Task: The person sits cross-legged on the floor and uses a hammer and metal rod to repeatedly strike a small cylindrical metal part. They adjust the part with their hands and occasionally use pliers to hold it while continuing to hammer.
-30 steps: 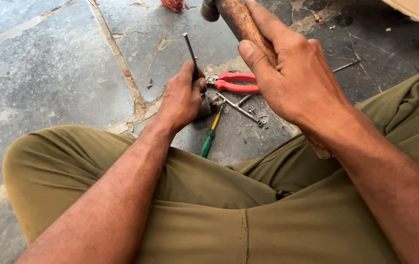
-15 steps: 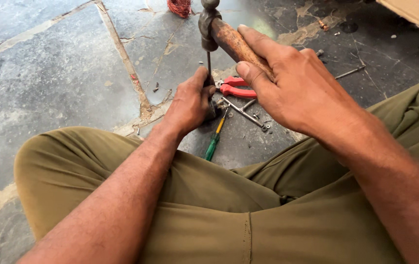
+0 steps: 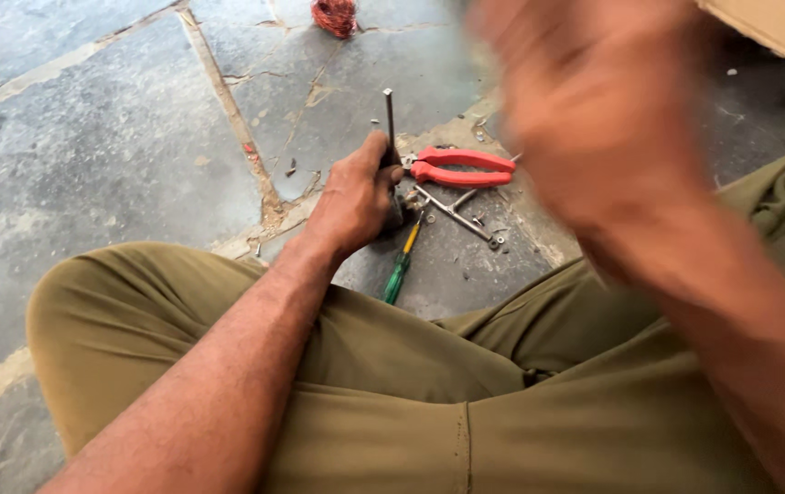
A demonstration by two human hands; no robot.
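My left hand (image 3: 356, 197) is shut on a thin metal rod (image 3: 389, 119) and holds it upright with its lower end on the stone floor (image 3: 118, 155). My right hand (image 3: 594, 110) is raised at the upper right and smeared by fast motion, so its fingers and whatever they hold cannot be made out. In the earlier frames it gripped a hammer by a wooden handle. Just right of the rod lie red-handled pliers (image 3: 461, 167). A green and yellow screwdriver (image 3: 402, 265) lies below my left hand.
A loose metal bolt (image 3: 452, 212) and small nuts lie beside the pliers. A reddish wire bundle (image 3: 333, 16) sits at the top edge. A pale board (image 3: 777, 32) fills the top right corner. My crossed legs in olive trousers (image 3: 466, 402) fill the lower frame.
The hammer head was on top of the rod half a second ago. My right hand has since swung up and to the right into a blur. My left hand keeps the rod upright.
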